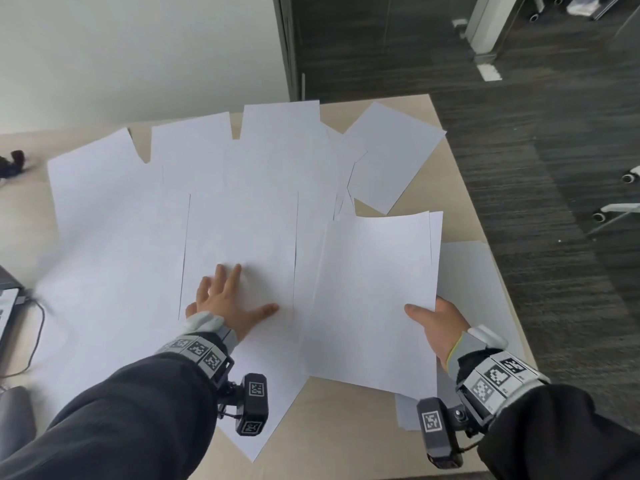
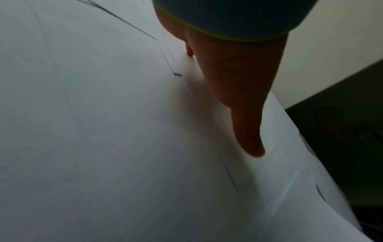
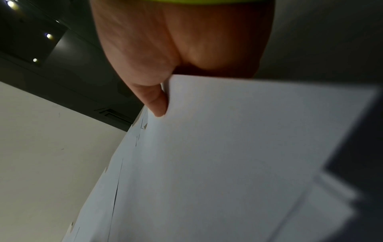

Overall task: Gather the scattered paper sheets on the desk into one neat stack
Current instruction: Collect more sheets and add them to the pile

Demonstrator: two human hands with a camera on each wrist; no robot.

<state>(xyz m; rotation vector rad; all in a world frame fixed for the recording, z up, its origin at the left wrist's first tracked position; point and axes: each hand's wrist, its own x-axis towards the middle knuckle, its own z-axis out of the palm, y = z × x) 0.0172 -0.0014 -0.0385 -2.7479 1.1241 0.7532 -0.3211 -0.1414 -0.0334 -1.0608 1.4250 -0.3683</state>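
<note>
though a few sheets are already gathered, most of the job looks left to do. at lower right of the head view the right hand (image 1: 440, 327) pinches a small stack (image 1: 374, 299), thumb on top and fingers hidden beneath; two edges show at its far corner, so it holds at least two sheets, and i cannot count them exactly. one more sheet (image 1: 474, 271) lies under it at the right edge of the table (image 1: 460, 188). at lower centre the left hand (image 1: 225, 303) lies flat, fingers spread and straight, pressing on the loose sheets (image 1: 239, 216) and clamped on nothing. these spread overlapping across the middle and left of the frame, up to the far edge; i judge roughly eight to ten, the overlaps hiding the true number. a lone tilted sheet (image 1: 391, 157) sits at upper right. two hands, one held stack, the rest still scattered.
</note>
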